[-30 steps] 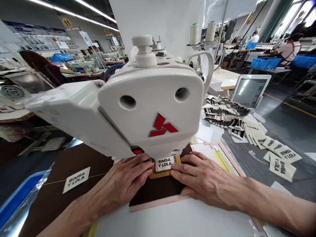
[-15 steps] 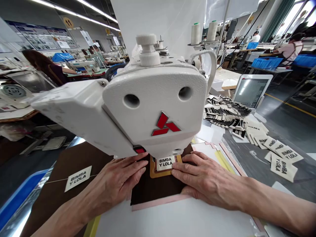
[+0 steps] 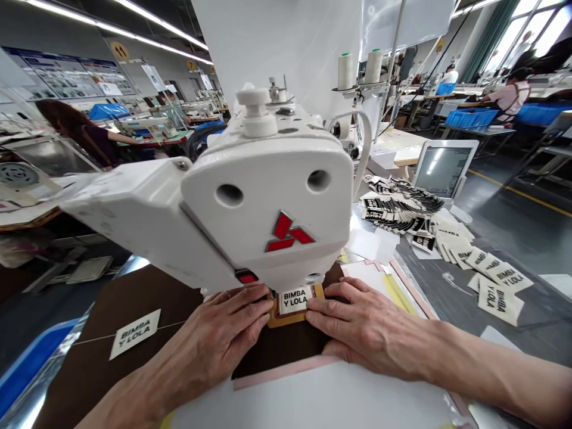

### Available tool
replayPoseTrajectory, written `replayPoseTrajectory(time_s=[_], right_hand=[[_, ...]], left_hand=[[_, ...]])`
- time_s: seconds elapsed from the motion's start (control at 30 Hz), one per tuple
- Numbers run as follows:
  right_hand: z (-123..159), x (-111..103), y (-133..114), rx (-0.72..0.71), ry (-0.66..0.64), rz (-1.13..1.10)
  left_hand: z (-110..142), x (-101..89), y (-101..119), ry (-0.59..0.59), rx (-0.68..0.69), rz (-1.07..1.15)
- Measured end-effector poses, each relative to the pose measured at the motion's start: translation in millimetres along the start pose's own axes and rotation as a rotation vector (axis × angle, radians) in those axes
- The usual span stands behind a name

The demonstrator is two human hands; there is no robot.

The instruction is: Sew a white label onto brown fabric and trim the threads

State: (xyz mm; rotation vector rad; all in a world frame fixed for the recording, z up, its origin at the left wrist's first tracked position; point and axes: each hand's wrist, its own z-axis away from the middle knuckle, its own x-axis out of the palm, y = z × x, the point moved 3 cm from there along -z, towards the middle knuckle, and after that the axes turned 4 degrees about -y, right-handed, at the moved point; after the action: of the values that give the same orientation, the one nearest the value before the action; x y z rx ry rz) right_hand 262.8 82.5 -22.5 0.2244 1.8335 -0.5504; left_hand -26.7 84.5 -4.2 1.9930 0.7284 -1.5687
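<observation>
Under the head of a white sewing machine (image 3: 268,190) lies a white label (image 3: 294,300) lettered BIMBA Y LOLA, inside a yellowish frame (image 3: 286,320). Beneath it is dark brown fabric (image 3: 277,354). My left hand (image 3: 223,328) rests flat on the fabric, its fingertips at the frame's left side. On the right, my right hand (image 3: 366,328) lies flat, fingers outstretched, with fingertips touching the frame's right edge and the label's side. Another label (image 3: 134,333) sits on the brown fabric at the left, a thread running from it.
Piles of loose labels (image 3: 402,205) spread over the grey table on the right, near a tablet-like screen (image 3: 444,170). Thread cones (image 3: 345,71) stand behind the machine. A blue bin (image 3: 36,351) is low at the left. Co-workers sit at other machines further off.
The view has shifted slightly, so the machine appears a little further left and lower. Both hands stay flat beside the framed label.
</observation>
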Motion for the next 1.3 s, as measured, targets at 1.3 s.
replayPoseTrajectory(time_s=[1.3], right_hand=[[-4,0,-1,-0.018,0.006,0.098]], left_hand=[[-28,29.4,10,-0.126,0.141,-0.032]])
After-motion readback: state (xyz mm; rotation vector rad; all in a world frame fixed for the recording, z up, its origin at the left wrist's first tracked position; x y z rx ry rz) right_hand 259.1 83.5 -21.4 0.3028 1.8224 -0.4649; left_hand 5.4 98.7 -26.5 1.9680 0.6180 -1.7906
